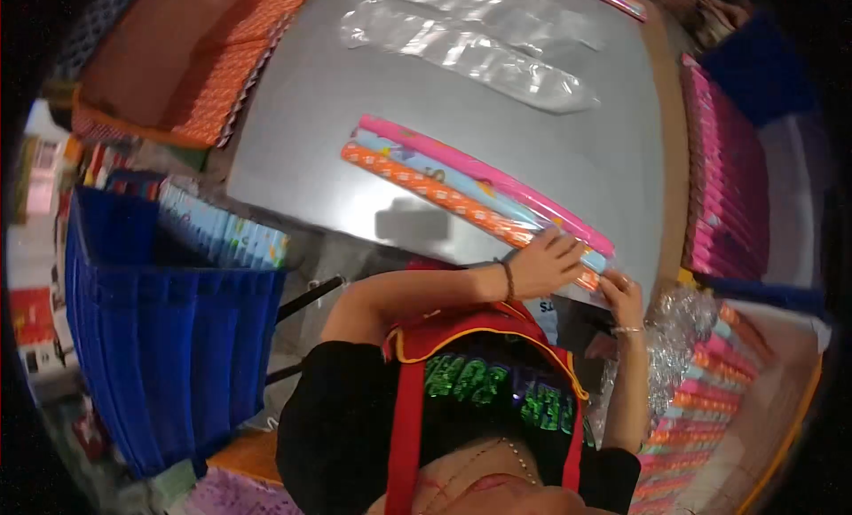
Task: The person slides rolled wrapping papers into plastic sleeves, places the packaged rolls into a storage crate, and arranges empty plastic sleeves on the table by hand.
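Three rolls of wrapping paper lie side by side at a slant on the table: a pink roll (479,176), a light blue patterned roll (453,178) and an orange roll (426,188) with white marks. Their surfaces shine near the right end, as if under clear film. My left hand (548,262) lies across the blue and orange rolls near that end, fingers stretched out. At the rolls' right tips, my right hand (621,295) is closed with its fingertips on the orange roll's end; the exact grip is partly hidden.
Clear plastic sleeves (479,58) lie on the far part of the grey table (302,115). A blue crate (173,337) stands at left, an orange-lined box (240,80) beyond it. Pink rolls (723,169) stand at right; a box of bundled rolls (692,408) and crumpled clear film (679,324) sit near my right arm.
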`<state>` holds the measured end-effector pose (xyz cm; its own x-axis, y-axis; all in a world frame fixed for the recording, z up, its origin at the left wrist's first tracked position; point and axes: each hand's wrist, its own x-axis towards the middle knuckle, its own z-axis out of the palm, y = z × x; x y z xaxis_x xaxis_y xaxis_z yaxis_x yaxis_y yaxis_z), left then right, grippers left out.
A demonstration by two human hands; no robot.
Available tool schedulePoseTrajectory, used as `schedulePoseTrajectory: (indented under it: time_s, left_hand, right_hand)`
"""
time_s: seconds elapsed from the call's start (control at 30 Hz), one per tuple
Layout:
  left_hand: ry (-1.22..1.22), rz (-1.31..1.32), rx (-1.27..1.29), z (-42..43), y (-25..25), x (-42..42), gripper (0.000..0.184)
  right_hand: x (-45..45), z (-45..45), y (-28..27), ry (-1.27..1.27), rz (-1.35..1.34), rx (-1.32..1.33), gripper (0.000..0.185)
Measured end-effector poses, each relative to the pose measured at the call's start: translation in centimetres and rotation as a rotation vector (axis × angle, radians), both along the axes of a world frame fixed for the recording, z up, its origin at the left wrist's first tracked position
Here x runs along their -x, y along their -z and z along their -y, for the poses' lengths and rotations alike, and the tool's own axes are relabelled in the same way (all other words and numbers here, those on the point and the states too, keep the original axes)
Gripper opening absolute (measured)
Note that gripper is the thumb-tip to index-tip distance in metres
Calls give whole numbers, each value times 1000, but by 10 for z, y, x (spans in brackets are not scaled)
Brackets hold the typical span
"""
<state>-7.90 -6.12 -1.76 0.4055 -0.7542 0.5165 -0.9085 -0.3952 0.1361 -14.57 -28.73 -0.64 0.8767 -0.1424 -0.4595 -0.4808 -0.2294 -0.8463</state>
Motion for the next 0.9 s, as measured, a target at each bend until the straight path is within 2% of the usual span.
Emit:
schedulePoseTrajectory:
  time_s: [0.03,0.1,0.13,0.17,0.2,0.23,0.3,0.37,0.47,0.53,0.6,0.63,0.67,0.73,0.8,0.87,0.9]
  left_hand:
    - [62,-68,-117,-4,-6,-6,30]
    - [88,-110,-63,-8,-9,-18,42]
    - [67,-202,-102,-9,-12,-26,59]
    - [75,-277,-254,-16,-34,-36,81]
    - [47,-265,-351,-18,-35,-46,95]
    - [53,-300,-443,-20,-44,-57,101]
    - [79,-320,-498,-22,-41,-64,105]
    - [119,-332,-512,-22,-39,-68,106]
    - [168,-329,-438,-23,-39,-68,106]
    - [179,-276,-332,-22,-40,-66,104]
    - [199,-271,-295,-21,-42,-64,103]
    - [190,-259,-284,-21,-41,-64,103]
    - [177,-248,-272,-20,-40,-64,103]
    - [188,-239,-277,-20,-41,-64,102]
    - [174,-218,-294,-17,-42,-64,102]
    - [169,-224,-333,-18,-41,-62,101]
    - [162,-269,-353,-18,-40,-62,99]
  right_hand:
    - [-1,-4,-7,29,-31,-39,26]
    - [-3,-8,-13,45,-45,-43,26]
    - [-5,-7,-12,-21,-24,22,26]
    - [-3,-11,-14,20,5,-22,26]
    - [-3,-13,-18,30,8,-82,27]
    - [-4,-12,-16,26,-11,-40,29]
    - [-3,-10,-16,42,-28,5,32]
    - [-1,-8,-19,218,31,-115,42]
    - [8,11,-13,284,-1,-186,50]
    - [17,24,-6,285,28,-124,49]
    - [28,34,-11,344,86,300,47]
    - [32,36,-20,416,42,421,51]
    - [35,35,-28,429,41,426,51]
    - [38,16,-44,-81,555,978,59]
    - [30,-18,-63,-380,315,1113,79]
    - [18,-38,-49,-539,282,1215,79]
    - [13,-43,-39,-486,297,1203,77]
